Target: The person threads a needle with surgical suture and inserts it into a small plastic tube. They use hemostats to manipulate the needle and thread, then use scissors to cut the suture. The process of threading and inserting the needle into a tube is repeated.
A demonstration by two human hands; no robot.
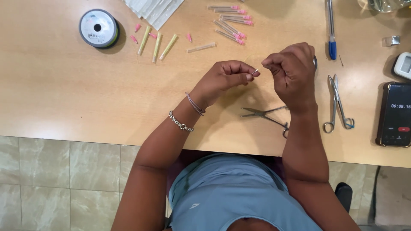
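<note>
My left hand [227, 78] is closed in a fist above the wooden table [64, 85], pinching a thin metal needle [255, 71] between thumb and forefinger. My right hand [293, 70] is also closed, its fingertips meeting the needle's tip; whatever fine strand it pinches is too thin to make out. Both hands hover close together near the table's middle. An open pair of metal forceps [263, 114] lies on the table just below them, partly hidden by my right wrist.
A spool of line [98, 28] sits far left. Capped needles with pink hubs [231, 23], clear caps [156, 42] and plastic packets [154, 9] lie at the back. A blue pen [331, 30], scissors-like forceps [338, 105], a phone showing a timer [396, 114] and a small white device [403, 65] lie right.
</note>
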